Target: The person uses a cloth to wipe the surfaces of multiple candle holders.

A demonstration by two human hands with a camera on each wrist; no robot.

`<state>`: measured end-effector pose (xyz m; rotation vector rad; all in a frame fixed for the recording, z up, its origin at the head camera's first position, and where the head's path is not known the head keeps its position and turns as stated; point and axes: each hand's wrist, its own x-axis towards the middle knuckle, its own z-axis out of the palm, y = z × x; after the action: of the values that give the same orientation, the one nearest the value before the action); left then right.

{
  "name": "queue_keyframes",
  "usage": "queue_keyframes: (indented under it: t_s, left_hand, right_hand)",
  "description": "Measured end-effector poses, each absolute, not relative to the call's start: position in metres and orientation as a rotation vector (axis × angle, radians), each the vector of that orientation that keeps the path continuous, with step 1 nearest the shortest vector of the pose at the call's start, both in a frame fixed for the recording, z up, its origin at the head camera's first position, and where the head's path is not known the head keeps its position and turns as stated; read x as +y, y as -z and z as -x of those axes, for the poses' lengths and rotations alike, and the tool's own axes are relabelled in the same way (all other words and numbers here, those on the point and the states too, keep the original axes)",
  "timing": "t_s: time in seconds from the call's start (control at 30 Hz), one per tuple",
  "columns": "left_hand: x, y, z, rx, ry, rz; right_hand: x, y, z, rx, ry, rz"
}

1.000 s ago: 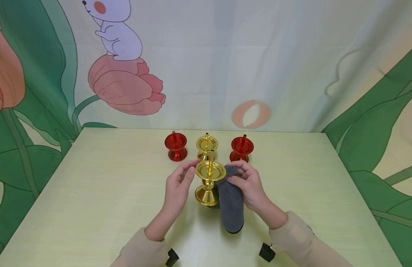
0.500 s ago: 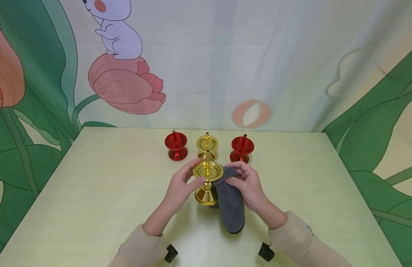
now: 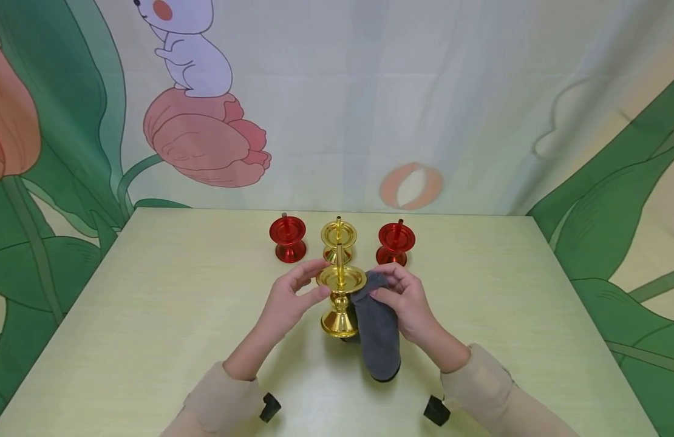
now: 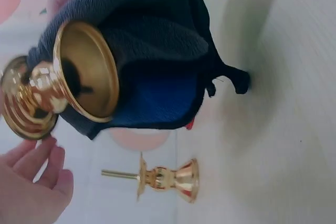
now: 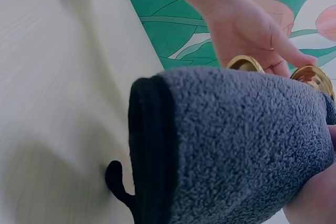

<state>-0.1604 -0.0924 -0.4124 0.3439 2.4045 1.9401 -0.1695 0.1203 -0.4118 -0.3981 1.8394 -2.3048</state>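
Observation:
A shiny gold candle holder (image 3: 339, 318), with a spike rising from its upper dish, is held upright above the table in the head view. My left hand (image 3: 288, 297) holds the dish rim from the left, thumb in front and fingertips behind. On the other side my right hand (image 3: 410, 300) pinches a dark grey cloth (image 3: 377, 337) near its top, against the holder. The cloth's lower end hangs down. In the left wrist view the holder's hollow base (image 4: 89, 72) faces the camera, partly wrapped by cloth. The right wrist view shows cloth (image 5: 247, 140) covering most of the holder.
Along the back of the pale table (image 3: 151, 315) stand a red candle holder (image 3: 288, 240), a smaller-looking gold one (image 3: 339, 233) and another red one (image 3: 396, 243). A printed curtain (image 3: 315, 109) hangs behind the table. Dark wrist devices (image 3: 436, 411) show below both sleeves.
My left hand has closed in on the gold holder, its thumb moving right to the dish rim. The holder has gone from slightly tilted to upright. My right hand has kept its place on the cloth.

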Motion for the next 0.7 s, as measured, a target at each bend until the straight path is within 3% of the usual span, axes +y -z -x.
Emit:
queue_keyframes:
  t_s: [0.17, 0.47, 0.7]
  left_hand:
    - [-0.090, 0.409, 0.155, 2.490, -1.839, -0.392]
    - [-0.101, 0.411, 0.161, 2.037, -1.978, -0.654]
    - [-0.098, 0.416, 0.161, 2.294, -2.014, -0.432]
  right_hand:
    - [0.121, 0.412, 0.170, 1.860, 2.305, 0.392]
    - [0.129, 0.412, 0.171, 1.735, 2.257, 0.543]
    - [0.130, 0.415, 0.171, 1.764, 2.307, 0.545]
